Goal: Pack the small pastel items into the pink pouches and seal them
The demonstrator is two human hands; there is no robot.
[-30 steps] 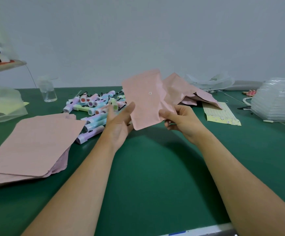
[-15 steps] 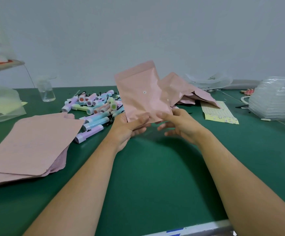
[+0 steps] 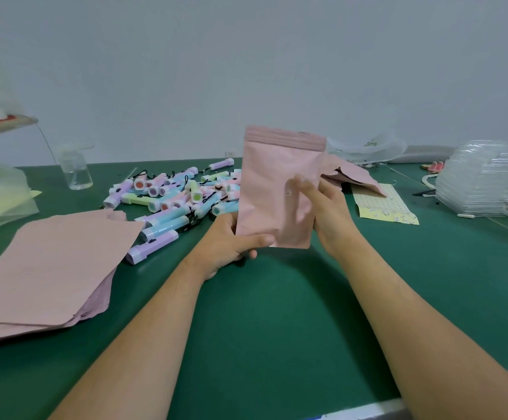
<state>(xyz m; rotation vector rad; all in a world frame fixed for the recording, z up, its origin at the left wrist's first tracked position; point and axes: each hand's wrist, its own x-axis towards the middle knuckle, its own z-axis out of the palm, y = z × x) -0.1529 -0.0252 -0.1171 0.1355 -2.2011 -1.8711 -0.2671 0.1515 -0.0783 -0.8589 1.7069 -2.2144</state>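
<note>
Two hands hold one pouch [image 3: 277, 183] upright above the table [image 3: 277, 313], zip strip [image 3: 284, 139] uppermost, likely so its mouth can be pulled apart for loading. The left hand [image 3: 231, 237] pinches the bottom corner, thumb across the front; the right hand [image 3: 325, 204] clasps the right edge, fingers curled onto the face. Whether the mouth is parted cannot be told. Pastel items [image 3: 174, 192] lie heaped just behind, within reach; flat pouches [image 3: 49, 262] wait stacked at left.

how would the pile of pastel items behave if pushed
The pastel items look like small plastic sticks, so probably light. Their squarish ends suggest they'd slide, not roll. The black cords overlap, so one may drag neighbours.
</note>
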